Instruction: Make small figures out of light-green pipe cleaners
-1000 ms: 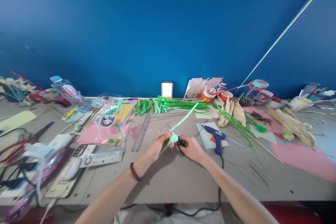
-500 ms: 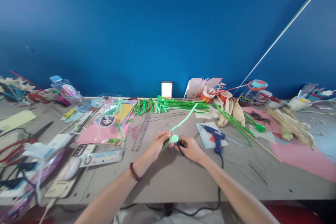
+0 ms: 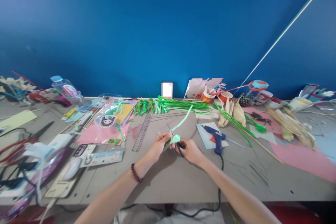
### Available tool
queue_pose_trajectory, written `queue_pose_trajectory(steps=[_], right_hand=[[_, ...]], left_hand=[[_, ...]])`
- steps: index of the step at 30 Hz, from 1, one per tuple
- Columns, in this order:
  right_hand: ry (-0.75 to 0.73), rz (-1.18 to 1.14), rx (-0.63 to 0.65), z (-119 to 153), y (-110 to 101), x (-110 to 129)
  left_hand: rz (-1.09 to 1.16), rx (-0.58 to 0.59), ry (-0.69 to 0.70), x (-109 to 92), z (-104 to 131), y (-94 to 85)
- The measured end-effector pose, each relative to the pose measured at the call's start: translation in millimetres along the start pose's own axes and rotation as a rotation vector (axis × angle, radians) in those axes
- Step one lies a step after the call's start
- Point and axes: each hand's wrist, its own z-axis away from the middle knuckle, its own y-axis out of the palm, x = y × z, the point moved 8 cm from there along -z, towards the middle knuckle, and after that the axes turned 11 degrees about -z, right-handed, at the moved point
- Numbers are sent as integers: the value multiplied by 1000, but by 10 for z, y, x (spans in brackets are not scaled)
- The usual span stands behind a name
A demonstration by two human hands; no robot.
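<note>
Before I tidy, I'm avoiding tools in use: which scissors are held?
The black-handled scissors, held in the right-hand grip; the red-handled scissors lie untouched at far left.

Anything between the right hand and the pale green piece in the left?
Yes: the black-handled scissors, in the right hand, beside the pale green piece; contact is unclear. Nothing else visible in between.
</note>
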Motion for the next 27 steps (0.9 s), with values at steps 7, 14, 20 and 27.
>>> queue_pose_trajectory(steps=[7, 14, 20, 27], right_hand=[[11, -2, 10, 2, 8, 13], [4, -23, 29, -6, -1, -21], [16, -113, 68, -6, 25, -37], [15, -2, -30, -55, -45, -111]], left_hand=[[47, 4, 12, -13, 6, 32], [42, 4, 18, -11, 6, 34], [38, -24, -7, 13, 6, 30], [127, -49, -6, 96, -59, -45]])
